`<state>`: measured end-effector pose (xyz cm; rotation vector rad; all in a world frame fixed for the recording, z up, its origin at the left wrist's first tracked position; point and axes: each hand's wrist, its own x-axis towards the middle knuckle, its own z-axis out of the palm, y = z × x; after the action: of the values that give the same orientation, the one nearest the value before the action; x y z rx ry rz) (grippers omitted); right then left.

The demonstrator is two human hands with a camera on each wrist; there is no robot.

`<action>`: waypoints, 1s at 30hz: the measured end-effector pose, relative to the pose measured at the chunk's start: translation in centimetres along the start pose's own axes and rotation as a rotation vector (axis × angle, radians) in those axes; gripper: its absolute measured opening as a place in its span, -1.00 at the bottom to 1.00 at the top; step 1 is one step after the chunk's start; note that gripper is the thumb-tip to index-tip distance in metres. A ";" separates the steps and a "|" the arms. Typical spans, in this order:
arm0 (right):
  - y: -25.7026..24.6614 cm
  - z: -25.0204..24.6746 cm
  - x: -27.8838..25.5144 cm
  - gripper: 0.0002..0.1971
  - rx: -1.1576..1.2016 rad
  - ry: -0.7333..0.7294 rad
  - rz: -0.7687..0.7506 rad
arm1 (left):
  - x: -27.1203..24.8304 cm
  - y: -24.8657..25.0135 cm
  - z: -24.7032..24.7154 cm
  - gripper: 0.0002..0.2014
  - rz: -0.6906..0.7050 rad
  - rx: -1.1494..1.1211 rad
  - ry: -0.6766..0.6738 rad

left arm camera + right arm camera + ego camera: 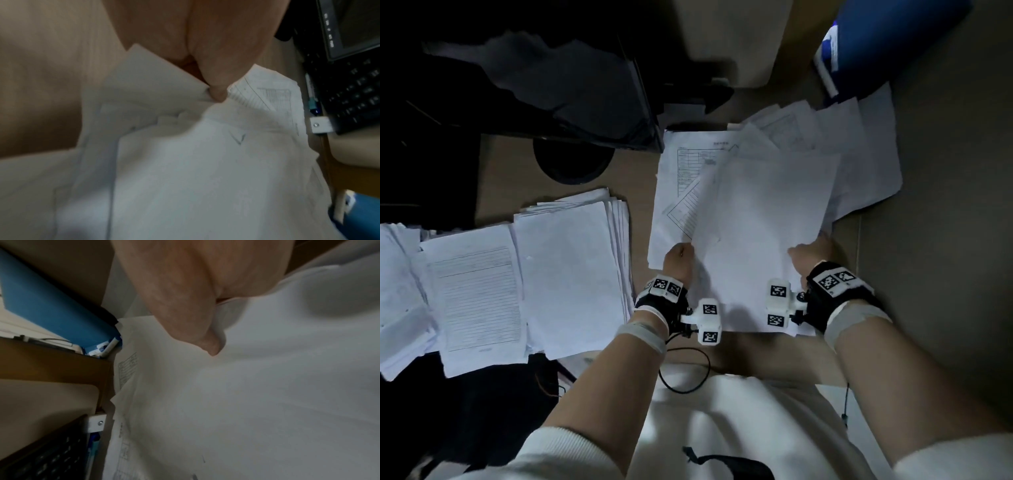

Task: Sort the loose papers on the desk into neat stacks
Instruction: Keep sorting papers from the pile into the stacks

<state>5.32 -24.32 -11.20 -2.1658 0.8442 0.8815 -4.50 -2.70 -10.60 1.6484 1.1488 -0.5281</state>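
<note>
From the head camera, the loose papers (774,205) lie fanned out on the desk (640,192), at about 1 o'clock from the person's middle. The left hand (678,262) pinches their near left side. The right hand (812,253) grips their near right side. This looks like the step of gathering the messy sheets into one bunch. At 9 o'clock sit the stacked papers (568,274), already fairly neat. The next move likely calls for squaring the edges, then laying the bunch down in its own pile. There is bare desk between the two piles, but it is a thin strip. A dark monitor base (573,164) sits at 11 o'clock and a blue folder (887,44) at 1 o'clock, so the far side is tight.

From the left wrist camera, the thumb presses down and crumples the paper corner. A black keyboard (353,91) lies at 3 o'clock, near the sheets' edge.

From the right wrist camera, the thumb lies on top of the sheets; the other fingers are hidden under them. The blue folder touches the papers' far corner at 9 o'clock.
</note>
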 end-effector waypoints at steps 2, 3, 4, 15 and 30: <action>0.6 0.0 -1.0 -0.45 0.045 0.048 0.012 | -0.1 -0.1 0.5 -0.67 -0.004 0.055 0.024; 1.0 0.3 -1.2 -0.44 0.046 0.093 0.023 | -0.3 -0.2 0.6 -0.68 -0.011 0.046 0.023; 1.6 0.6 -1.2 -0.43 0.043 0.128 0.022 | -0.5 -0.3 0.6 -0.70 -0.024 0.025 0.012; 2.3 1.8 -3.7 -0.59 0.243 -0.120 0.131 | -0.3 1.4 -1.6 -0.48 0.146 0.152 -0.255; -3.6 3.5 -1.2 -0.28 0.115 -0.148 0.205 | 6.1 7.7 -3.0 -0.27 0.186 0.600 -0.030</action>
<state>6.08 -19.21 -11.18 -1.9135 1.0289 1.0534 4.41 2.41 -10.49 2.2215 0.8423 -0.8266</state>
